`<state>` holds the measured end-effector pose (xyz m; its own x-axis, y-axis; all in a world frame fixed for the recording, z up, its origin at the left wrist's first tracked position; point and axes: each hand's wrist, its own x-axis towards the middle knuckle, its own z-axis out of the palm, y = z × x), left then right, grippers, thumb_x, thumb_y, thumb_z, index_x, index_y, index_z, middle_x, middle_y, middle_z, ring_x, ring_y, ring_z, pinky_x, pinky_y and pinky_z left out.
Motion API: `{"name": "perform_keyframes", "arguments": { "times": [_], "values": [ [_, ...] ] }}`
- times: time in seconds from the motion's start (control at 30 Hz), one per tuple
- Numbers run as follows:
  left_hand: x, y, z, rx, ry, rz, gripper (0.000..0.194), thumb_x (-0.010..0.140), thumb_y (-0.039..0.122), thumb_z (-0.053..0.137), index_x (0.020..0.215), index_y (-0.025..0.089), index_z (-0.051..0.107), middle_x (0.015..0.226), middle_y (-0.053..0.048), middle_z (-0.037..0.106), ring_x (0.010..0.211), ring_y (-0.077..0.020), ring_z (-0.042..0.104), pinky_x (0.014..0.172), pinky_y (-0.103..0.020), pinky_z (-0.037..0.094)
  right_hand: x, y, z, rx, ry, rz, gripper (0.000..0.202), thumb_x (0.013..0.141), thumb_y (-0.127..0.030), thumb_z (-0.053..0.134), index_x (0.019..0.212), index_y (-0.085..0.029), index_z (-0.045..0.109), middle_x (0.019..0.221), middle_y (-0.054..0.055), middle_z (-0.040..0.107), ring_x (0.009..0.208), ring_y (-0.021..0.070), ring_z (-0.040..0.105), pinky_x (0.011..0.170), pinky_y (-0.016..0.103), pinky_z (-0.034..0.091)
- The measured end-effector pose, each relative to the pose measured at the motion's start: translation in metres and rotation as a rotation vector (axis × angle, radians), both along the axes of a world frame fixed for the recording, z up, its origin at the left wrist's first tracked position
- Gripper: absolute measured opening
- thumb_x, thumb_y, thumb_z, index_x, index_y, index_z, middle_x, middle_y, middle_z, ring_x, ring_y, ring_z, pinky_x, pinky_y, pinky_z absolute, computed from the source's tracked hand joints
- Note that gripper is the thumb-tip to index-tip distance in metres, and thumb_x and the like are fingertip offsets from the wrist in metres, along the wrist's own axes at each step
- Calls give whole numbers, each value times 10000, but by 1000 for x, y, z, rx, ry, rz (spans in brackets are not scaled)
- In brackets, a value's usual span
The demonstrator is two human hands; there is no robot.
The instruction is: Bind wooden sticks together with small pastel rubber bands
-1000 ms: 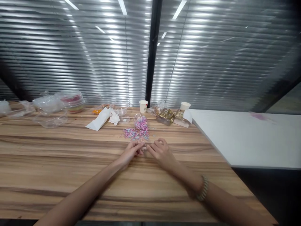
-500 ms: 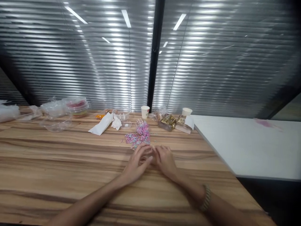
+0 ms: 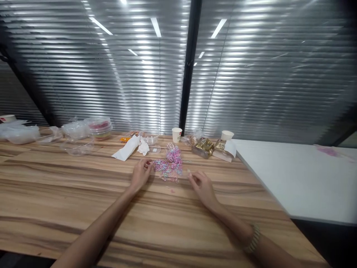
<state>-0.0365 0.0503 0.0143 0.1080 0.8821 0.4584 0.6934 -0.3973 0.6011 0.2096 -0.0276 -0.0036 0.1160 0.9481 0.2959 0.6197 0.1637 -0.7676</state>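
Note:
A loose heap of small pink, purple and pale-blue pieces [image 3: 167, 169], too fine to tell the exact kind, lies in the middle of the table. At its far end more pieces fill a clear plastic container [image 3: 173, 149]. My left hand [image 3: 142, 173] is at the heap's left edge, thumb and fingers drawn together. To the right of the heap, my right hand [image 3: 202, 184] pinches thumb against fingertips. Something tiny and pale seems to show at those fingertips, too small to name. A few pinkish bits [image 3: 171, 190] lie nearer me on the wood.
Along the back stand a paper cup [image 3: 176, 134], gold packaging [image 3: 205, 147], a second cup [image 3: 227, 135], a white paper sleeve [image 3: 126, 148], crumpled tissue [image 3: 143, 147] and stacked clear containers [image 3: 99, 126]. A white table [image 3: 292, 178] adjoins at right.
My hands were together in front of the heap and have parted: the left moved left to the heap's edge, the right slightly right. Pinkish bits now show where they were.

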Motion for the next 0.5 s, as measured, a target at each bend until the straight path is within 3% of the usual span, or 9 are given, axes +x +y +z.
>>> {"name": "perform_keyframes", "arguments": {
  "times": [0.2, 0.5],
  "values": [
    [6, -7, -8, -35, 199, -20, 219, 777, 319, 545, 879, 171, 669, 835, -69, 596, 852, -201, 524, 783, -305, 372, -6, -3, 13, -189, 348, 30, 678, 630, -639, 467, 966, -52, 521, 938, 38, 524, 729, -83, 446, 656, -7, 336],
    [6, -7, -10, 1, 270, -70, 174, 774, 270, 559, 869, 162, 658, 842, -65, 585, 857, -184, 515, 778, -282, 379, -6, 3, 3, -285, 409, 98, 655, 552, -557, 571, 947, -41, 482, 985, 59, 511, 766, -70, 491, 650, -19, 368]
  ]
}}
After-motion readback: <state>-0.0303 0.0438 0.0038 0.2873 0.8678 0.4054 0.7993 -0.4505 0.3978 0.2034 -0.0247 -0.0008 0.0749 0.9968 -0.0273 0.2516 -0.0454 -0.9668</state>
